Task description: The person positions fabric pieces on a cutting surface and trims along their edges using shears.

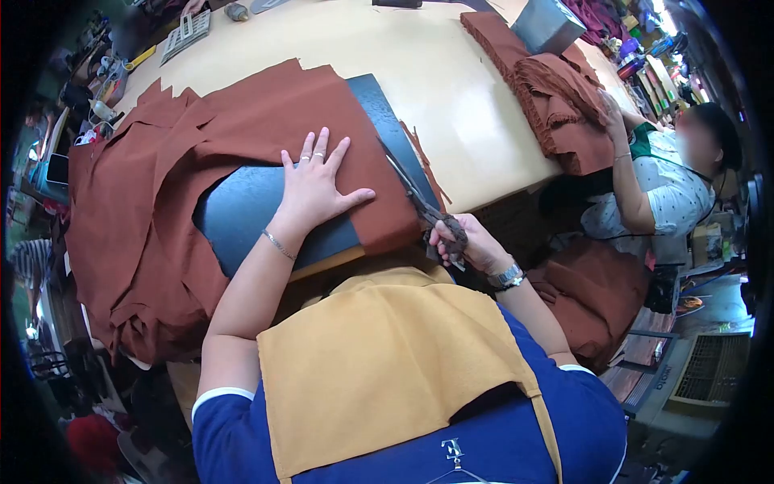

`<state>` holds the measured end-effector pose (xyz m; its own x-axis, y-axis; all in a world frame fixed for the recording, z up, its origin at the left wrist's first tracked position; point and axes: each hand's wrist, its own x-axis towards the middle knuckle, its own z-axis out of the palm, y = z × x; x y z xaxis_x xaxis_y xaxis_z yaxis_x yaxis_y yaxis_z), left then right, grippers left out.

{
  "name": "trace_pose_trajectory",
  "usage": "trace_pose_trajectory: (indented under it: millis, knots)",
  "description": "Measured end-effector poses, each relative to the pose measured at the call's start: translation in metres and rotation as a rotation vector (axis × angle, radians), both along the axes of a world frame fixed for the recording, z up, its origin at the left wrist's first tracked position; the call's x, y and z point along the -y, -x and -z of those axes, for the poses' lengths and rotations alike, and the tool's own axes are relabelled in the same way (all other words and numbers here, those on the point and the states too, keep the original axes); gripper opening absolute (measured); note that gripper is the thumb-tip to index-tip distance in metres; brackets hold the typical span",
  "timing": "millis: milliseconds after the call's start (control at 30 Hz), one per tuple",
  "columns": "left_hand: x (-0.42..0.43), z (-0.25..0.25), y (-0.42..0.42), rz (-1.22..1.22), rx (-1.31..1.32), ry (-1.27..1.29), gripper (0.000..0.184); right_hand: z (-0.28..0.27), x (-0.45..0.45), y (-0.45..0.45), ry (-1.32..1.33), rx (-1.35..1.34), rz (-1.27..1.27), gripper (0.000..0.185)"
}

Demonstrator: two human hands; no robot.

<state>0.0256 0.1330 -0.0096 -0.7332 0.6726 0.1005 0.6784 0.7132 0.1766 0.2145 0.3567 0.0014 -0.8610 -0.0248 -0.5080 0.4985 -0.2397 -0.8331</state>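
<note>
My left hand (317, 187) lies flat with fingers spread on a reddish-brown cloth (266, 105), a ring on one finger. Beneath the cloth is a dark blue-black board (250, 214), which shows on both sides of the fabric. In my right hand (474, 244) is a pair of scissors (417, 198) with dark wrapping round the handles. The blades point up and left along the right edge of the cloth. Thin cut strips (426, 165) of the same fabric lie just right of the blades.
A co-worker (645, 177) stands at the right, one hand on a stack of reddish-brown cloth (564, 105). On that stack sits a grey metal block (548, 26). More cloth (601, 294) is heaped below the table (451, 89) at my right.
</note>
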Motion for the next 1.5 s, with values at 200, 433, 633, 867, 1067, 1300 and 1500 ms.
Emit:
trace_pose_trajectory:
  millis: [200, 433, 633, 867, 1067, 1300, 1500]
  knots:
    - [0.000, 0.003, 0.000, -0.004, -0.007, -0.008, 0.100, 0.006, 0.000, -0.001, -0.011, -0.001, 0.008, 0.031]
    - [0.000, -0.002, -0.002, 0.017, 0.010, 0.004, 0.101, 0.005, -0.005, -0.011, -0.031, -0.006, -0.019, 0.034]
    - [-0.001, -0.005, -0.007, 0.038, 0.017, 0.020, 0.099, 0.007, 0.001, 0.004, 0.025, 0.006, 0.021, 0.033]
    - [-0.003, 0.011, 0.011, 0.013, -0.036, -0.033, 0.092, 0.008, 0.003, -0.005, -0.001, -0.012, 0.027, 0.030]
    - [-0.004, 0.007, 0.012, -0.051, -0.013, 0.013, 0.090, 0.007, 0.007, -0.001, 0.035, 0.006, 0.042, 0.032]
    - [-0.002, 0.005, 0.000, -0.018, 0.008, 0.011, 0.093, 0.006, 0.017, 0.006, -0.017, 0.028, 0.087, 0.035]
    - [-0.003, 0.000, -0.004, -0.006, 0.029, 0.033, 0.094, 0.002, 0.018, -0.005, -0.010, 0.005, 0.083, 0.035]
